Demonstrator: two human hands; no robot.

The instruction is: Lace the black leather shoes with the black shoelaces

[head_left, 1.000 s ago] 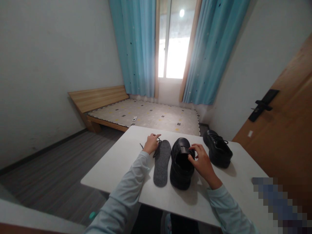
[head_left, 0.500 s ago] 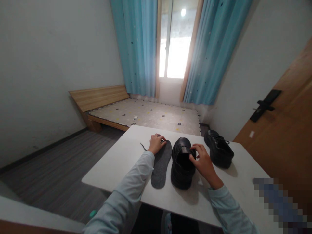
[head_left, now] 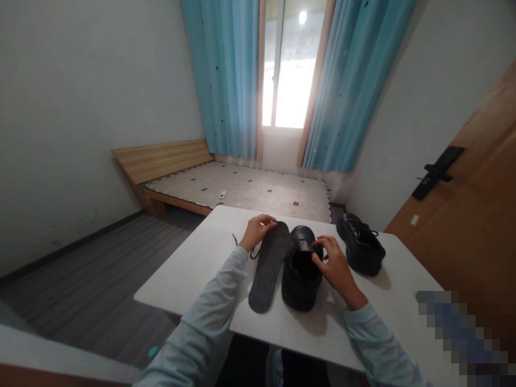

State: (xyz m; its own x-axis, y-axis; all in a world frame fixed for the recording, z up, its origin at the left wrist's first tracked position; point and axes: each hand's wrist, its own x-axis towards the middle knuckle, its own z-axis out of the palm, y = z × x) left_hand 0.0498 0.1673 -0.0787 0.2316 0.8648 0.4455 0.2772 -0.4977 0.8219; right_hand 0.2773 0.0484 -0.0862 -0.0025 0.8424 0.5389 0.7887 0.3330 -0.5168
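A dark grey insole (head_left: 267,271) lies lengthwise on the white table (head_left: 181,269), its far end pinched between the fingers of my left hand (head_left: 258,230). Just to its right stands a black shoe (head_left: 300,290) with its opening toward me. My right hand (head_left: 331,264) grips the right edge of that opening by the tongue, thumb at the inner side. By my left wrist a dark shoelace (head_left: 253,253) shows in part. The second black shoe (head_left: 362,246), laced, sits apart at the right, farther back.
A bed (head_left: 250,188) with a patterned mattress and a small white remote (head_left: 223,194) is beyond the table. At the right is a wooden door (head_left: 475,161) with a black handle. A blurred-out patch (head_left: 455,333) covers the table's right side.
My left hand has moved the insole's far end slightly up and away, and it now shows more clearly between the fingers. My right hand stays at the shoe opening.
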